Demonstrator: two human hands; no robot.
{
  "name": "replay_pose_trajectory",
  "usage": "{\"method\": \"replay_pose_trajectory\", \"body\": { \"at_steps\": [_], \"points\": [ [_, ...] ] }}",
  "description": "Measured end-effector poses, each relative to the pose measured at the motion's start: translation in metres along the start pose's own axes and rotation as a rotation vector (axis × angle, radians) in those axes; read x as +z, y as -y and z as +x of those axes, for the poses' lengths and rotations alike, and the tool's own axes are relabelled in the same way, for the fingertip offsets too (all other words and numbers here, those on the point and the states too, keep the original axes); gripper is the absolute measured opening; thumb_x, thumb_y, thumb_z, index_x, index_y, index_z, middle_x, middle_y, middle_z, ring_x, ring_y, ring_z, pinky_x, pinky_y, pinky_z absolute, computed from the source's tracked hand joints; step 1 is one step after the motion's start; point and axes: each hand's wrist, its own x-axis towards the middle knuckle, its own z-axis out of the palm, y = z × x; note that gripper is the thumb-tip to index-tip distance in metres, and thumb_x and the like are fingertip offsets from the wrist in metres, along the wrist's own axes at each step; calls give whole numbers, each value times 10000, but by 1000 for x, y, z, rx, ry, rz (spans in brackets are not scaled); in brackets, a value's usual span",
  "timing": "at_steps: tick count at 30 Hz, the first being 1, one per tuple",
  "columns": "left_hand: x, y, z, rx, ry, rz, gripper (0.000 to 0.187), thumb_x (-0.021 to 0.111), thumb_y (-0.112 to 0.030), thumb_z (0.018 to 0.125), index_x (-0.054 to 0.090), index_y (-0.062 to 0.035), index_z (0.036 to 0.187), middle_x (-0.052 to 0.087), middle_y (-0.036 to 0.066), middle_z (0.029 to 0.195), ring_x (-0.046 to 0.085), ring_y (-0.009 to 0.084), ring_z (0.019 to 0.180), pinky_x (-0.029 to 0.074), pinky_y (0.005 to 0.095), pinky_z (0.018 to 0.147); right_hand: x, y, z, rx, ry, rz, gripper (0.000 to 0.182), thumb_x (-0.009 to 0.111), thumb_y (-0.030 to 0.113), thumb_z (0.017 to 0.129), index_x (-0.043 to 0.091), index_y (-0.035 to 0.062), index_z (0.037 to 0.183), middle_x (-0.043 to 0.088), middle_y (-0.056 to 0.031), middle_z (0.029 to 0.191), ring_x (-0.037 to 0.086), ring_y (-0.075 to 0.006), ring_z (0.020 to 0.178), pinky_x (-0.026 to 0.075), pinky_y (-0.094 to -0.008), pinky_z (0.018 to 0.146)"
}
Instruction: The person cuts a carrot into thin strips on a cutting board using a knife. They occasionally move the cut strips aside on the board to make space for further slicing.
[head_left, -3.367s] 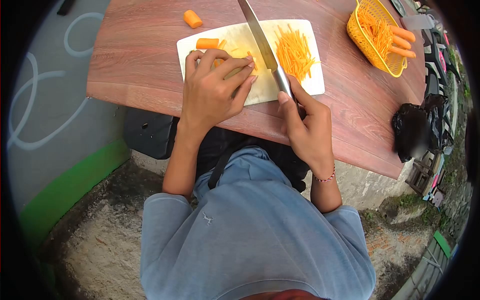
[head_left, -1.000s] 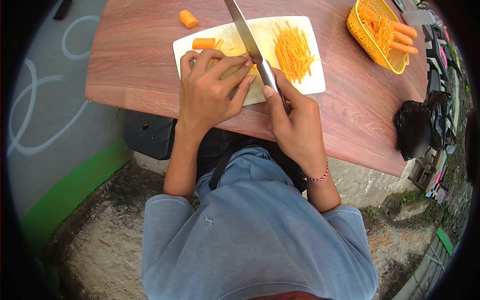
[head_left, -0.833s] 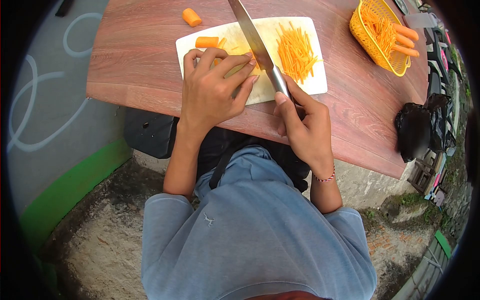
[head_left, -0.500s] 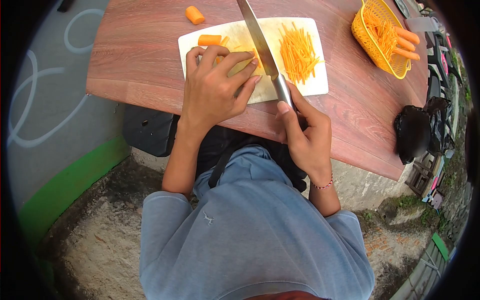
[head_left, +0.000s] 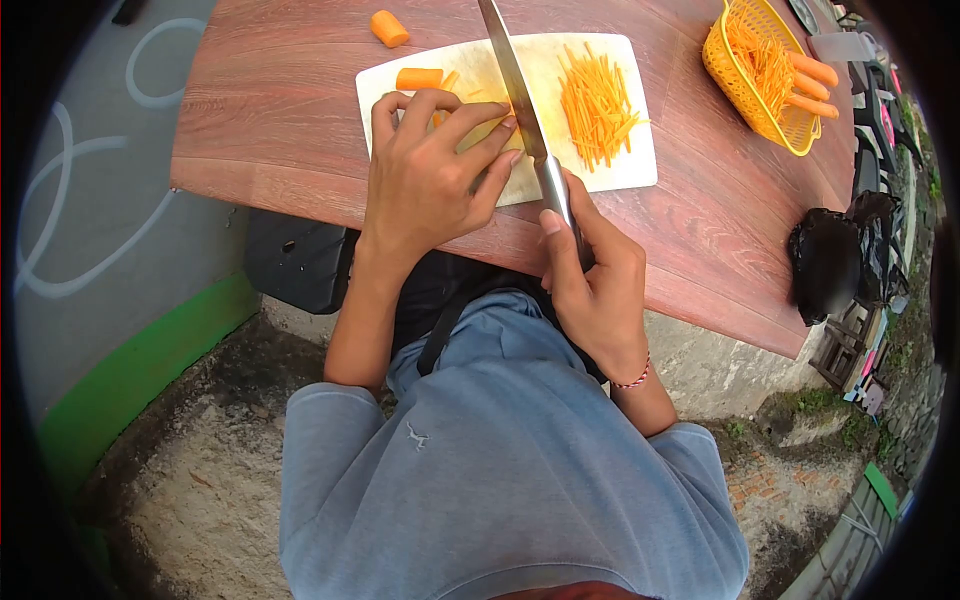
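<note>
On the white cutting board (head_left: pixel 620 178) near the close edge of the wooden counter (head_left: pixel 270 110), the left hand (head_left: pixel 435 170) arches with its fingers bent and their tips down beside the knife (head_left: pixel 532 140). A little cut carrot (head_left: pixel 512 108) shows between those fingertips and the blade; the hand hides most of what lies beneath, so I cannot tell whether the fingers pinch it or merely rest on it. The right hand (head_left: pixel 600 275), a braided bracelet (head_left: pixel 634 375) at its wrist, has its fingers wrapped around the knife handle, thumb along the near side, and the blade points away across the board. To the right of the blade, a heap of thin carrot strips (head_left: pixel 600 110) lies on the board. A short carrot chunk (head_left: pixel 419 79) lies at the board's far left, and a loose carrot stub (head_left: pixel 389 29) sits on the counter just beyond. At the far right, a yellow basket (head_left: pixel 728 75) holds shredded carrot (head_left: pixel 757 65) and whole carrots (head_left: pixel 813 70) leaning over its right rim, near a translucent container (head_left: pixel 843 46).
</note>
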Motion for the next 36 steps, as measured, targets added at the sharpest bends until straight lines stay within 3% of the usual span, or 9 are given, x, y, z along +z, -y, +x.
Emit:
{"method": "replay_pose_trajectory", "body": {
  "at_steps": [3,13,18,22,27,31,36],
  "points": [
    [1,1,1,6,0,2,232,831,-255,857,847,-100,1029,762,-45,1125,637,209,1026,392,479,989,0,11,1,-90,-33,-142,417,670,95,1038,607,-73,1414,705,-296,923,732,-460,842,565,-469,721],
    [-1,0,2,22,-11,14,217,821,-231,857,841,-85,1016,762,-43,1105,643,203,1024,392,478,988,6,14,39,-183,-62,-110,364,627,144,1061,625,-29,1381,698,-297,856,719,-471,780,547,-517,677],
    [1,-1,1,27,-21,16,218,819,-233,861,839,-83,1019,762,-41,1106,643,202,1023,391,480,993,-2,10,42,7,23,9,326,620,159,1070,660,9,1356,698,-289,847,723,-446,759,540,-465,651],
    [2,0,0,35,-25,26,217,820,-241,865,844,-89,1018,763,-44,1104,642,196,1020,388,481,996,-2,11,47,14,33,1,324,626,163,1068,668,0,1345,696,-287,841,726,-431,748,534,-442,639],
    [2,0,0,43,-33,33,208,822,-247,869,850,-99,1013,765,-46,1104,640,190,1016,386,483,998,5,-1,57,-74,-36,-8,334,648,166,1061,676,-1,1348,695,-282,824,728,-369,686,537,-417,641],
    [2,-1,-1,39,-52,40,189,828,-242,863,850,-106,993,770,-49,1071,640,188,1001,390,478,991,2,-1,55,-25,-44,57,346,666,162,1051,686,-14,1348,713,-265,834,727,-338,679,543,-409,652],
    [-3,-1,-3,44,-110,55,169,867,-149,818,845,-128,984,794,-53,1089,657,210,1009,432,440,947,-6,-2,39,-211,-146,2,378,769,135,982,729,-17,1325,748,-204,867,727,-303,701,560,-370,677]
  ]
}}
